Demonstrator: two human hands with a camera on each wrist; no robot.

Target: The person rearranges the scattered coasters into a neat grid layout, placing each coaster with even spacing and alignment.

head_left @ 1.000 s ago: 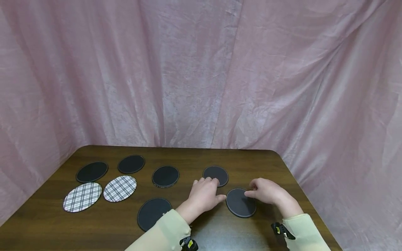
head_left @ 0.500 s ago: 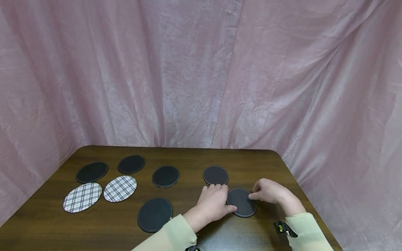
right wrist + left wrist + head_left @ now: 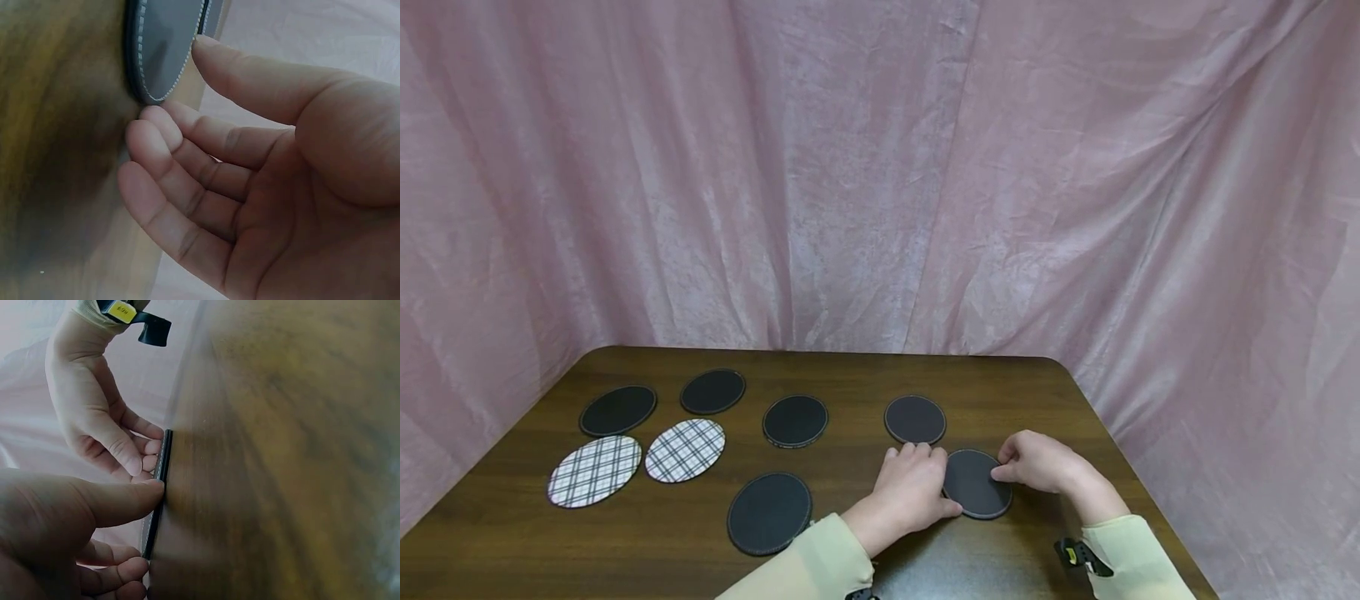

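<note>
Black disc (image 3: 976, 483) lies between both hands (image 3: 904, 493) (image 3: 1039, 463), bent fingers (image 3: 147, 144) gripping its edge.

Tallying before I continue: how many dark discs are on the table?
6 dark discs: two far left, one right of those, one beyond the left hand, one by the left sleeve, one between left hand and right hand. Any stacked underneath would be hidden.
</note>
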